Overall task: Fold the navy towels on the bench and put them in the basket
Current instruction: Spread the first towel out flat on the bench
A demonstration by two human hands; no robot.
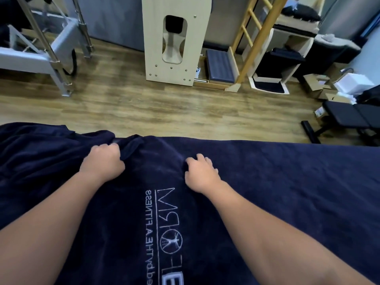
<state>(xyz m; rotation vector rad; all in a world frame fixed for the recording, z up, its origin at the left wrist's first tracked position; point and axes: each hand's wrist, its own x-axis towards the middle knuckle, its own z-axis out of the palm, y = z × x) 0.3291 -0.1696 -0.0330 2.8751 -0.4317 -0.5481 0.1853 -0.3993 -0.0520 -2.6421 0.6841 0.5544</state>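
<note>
Early stage, by the look of it: the big navy terry towel with white stitched logo [267, 192] lies spread flat across the bench, which it hides completely, w/ no fold made in it yet. Left hand [102, 163] has fingers curled tight, gripping a bunched ridge of the cloth at the far edge; fabric puckers up just ahead of its knuckles. Right hand [200, 173] sits a little apart, fingers bent and digging into the cloth, thumb side pinching a small crease just beside the fingertips, so prob. gripping too, though less surely than the left. Logo text starts right behind the right hand's heel and runs back between both forearms. To the outer side of the left fingers lies a rumpled navy heap [30, 153]; can't tell if it's a second towel or the same one. No basket in view, nothing stacked or folded anywhere visible. Judgement: folding of this towel only starting; all folding + basket drop remain. Beyond the fingertips: wood-plank floor [164, 108], pale plywood exercise unit [174, 38].
</note>
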